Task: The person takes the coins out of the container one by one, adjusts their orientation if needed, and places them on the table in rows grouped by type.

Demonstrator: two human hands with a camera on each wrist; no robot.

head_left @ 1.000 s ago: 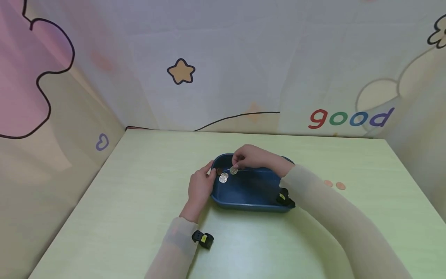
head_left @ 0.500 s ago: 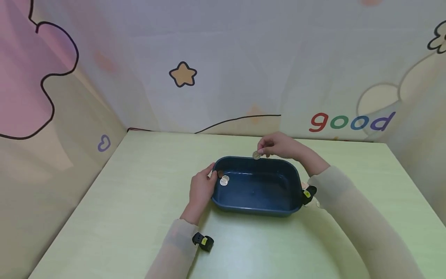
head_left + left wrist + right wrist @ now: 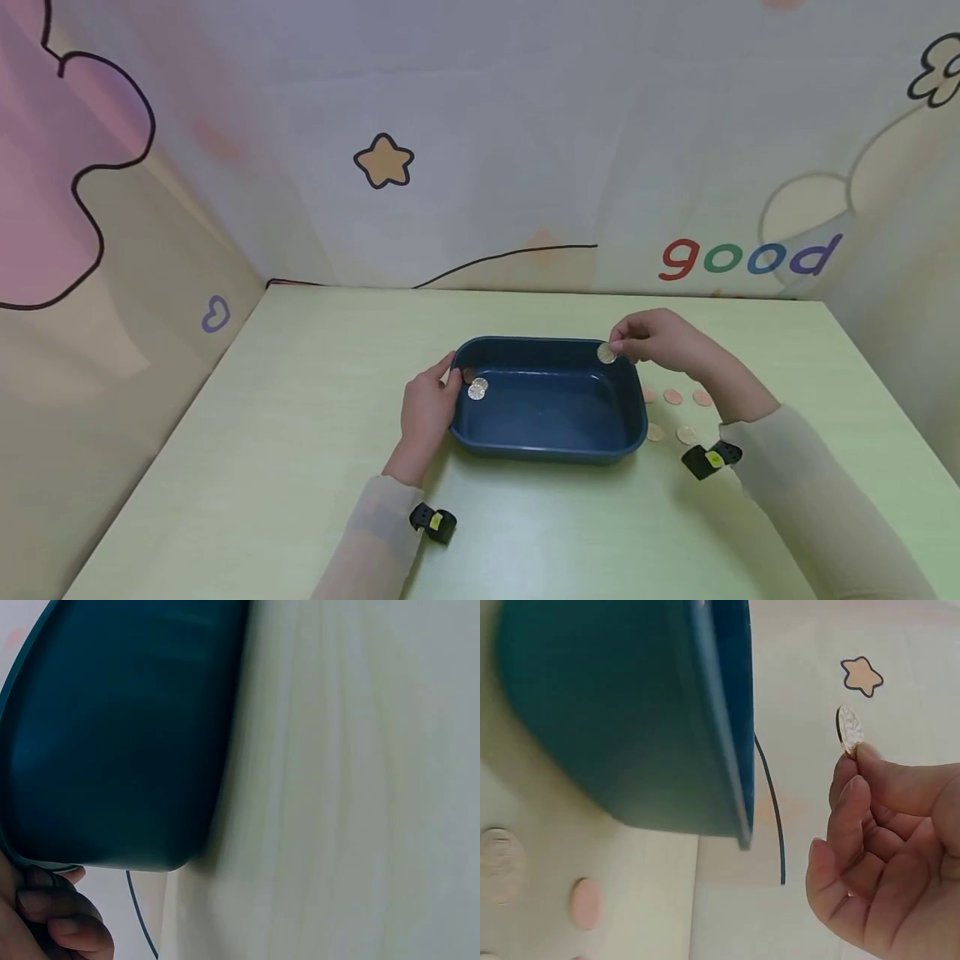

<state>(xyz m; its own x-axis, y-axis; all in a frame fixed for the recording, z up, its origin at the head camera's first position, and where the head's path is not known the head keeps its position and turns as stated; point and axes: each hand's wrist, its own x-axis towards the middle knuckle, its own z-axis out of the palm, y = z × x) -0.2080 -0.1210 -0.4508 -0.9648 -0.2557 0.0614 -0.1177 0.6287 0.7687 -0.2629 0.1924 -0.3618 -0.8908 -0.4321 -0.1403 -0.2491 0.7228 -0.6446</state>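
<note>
A dark blue rectangular tray stands mid-table in the head view. My left hand grips its left end, thumb over the rim. In the left wrist view those curled fingers sit by the tray's wall. Between thumb and fingertips, my right hand pinches a shiny coin at the tray's back right corner. The right wrist view shows this coin held on edge, above rim height. Inside the tray at left lie overlapping silvery coins and a copper coin, near my left thumb.
Right of the tray, several coins lie flat on the table: copper ones such as this coin, and paler ones like this coin. A printed cloth backdrop borders the table at the back and sides.
My right hand has lifted the pinched coin out of the tray's left part and carried it right, to the back right corner. My left hand has stayed at the tray's left end.
</note>
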